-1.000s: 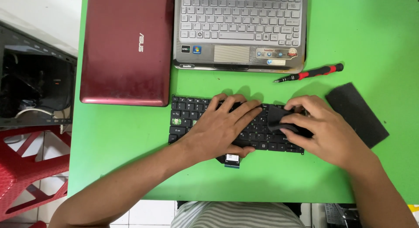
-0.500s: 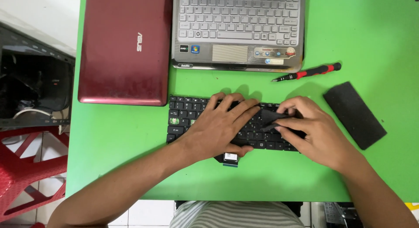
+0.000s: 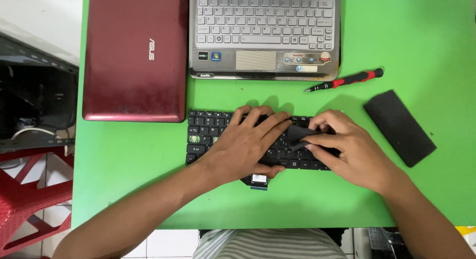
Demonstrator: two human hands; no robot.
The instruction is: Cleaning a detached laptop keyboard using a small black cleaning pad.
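Note:
A loose black laptop keyboard [image 3: 202, 136] lies on the green table [image 3: 421, 40], and its ribbon connector [image 3: 259, 180] sticks out at the near edge. My left hand [image 3: 248, 146] lies flat on the middle of the keyboard, fingers spread, pressing it down. My right hand [image 3: 353, 154] is over the keyboard's right part. Its fingers pinch a small dark cloth [image 3: 297, 134] against the keys. The hands hide most of the keys.
A closed dark red laptop [image 3: 134, 55] lies at the back left, with an open silver laptop base [image 3: 263, 33] beside it. A red-and-black screwdriver [image 3: 347, 80] and a black pad [image 3: 399, 127] lie to the right. A red stool [image 3: 25, 199] stands left of the table.
My right hand has slid the dark cloth leftward across the keys, toward my left hand. My left hand has stayed flat on the keyboard.

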